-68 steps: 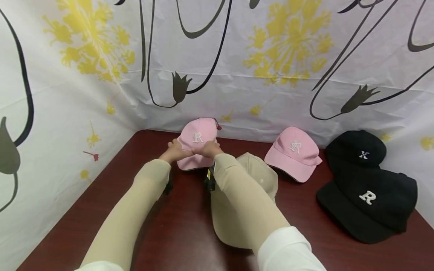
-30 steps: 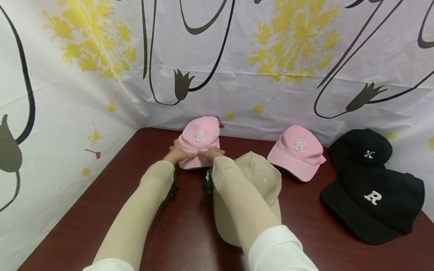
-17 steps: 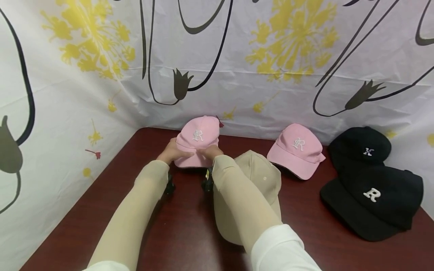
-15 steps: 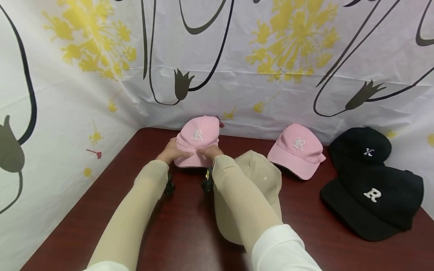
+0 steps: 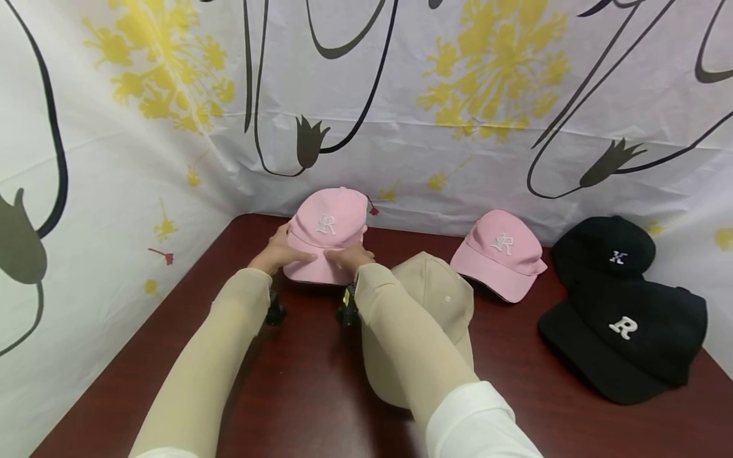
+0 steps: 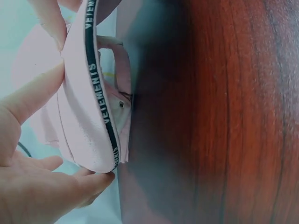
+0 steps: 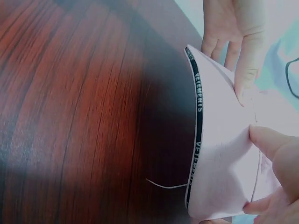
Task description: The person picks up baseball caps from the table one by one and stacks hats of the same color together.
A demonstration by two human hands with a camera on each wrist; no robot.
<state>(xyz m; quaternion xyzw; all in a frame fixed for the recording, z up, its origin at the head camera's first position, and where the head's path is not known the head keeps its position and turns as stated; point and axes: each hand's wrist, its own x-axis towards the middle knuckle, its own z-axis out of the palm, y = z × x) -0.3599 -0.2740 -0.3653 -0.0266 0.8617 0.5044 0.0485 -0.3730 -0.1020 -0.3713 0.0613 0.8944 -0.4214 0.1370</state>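
Note:
A pink baseball cap (image 5: 343, 207) with a white letter R stands at the back left of the table, its brim towards me. My left hand (image 5: 279, 252) grips the brim's left side, thumb on top and fingers beneath. My right hand (image 5: 350, 256) holds the right side the same way. In the left wrist view, black edging with white lettering runs along the brim (image 6: 77, 121), which is apart from the tabletop; the back strap shows beneath. In the right wrist view, a loose thread (image 7: 166, 186) hangs from the edging.
A beige cap (image 5: 443, 299) lies partly under my right forearm. Further right are another pink cap (image 5: 501, 254) and two black caps, one with a K (image 5: 601, 245) and one with an R (image 5: 653, 331). Patterned white cloth (image 5: 366, 83) encloses the dark red table (image 5: 303, 381).
Both hands have shifted slightly left with the pink cap, whose crown now sits a little higher and tilts left. The other caps stay in place.

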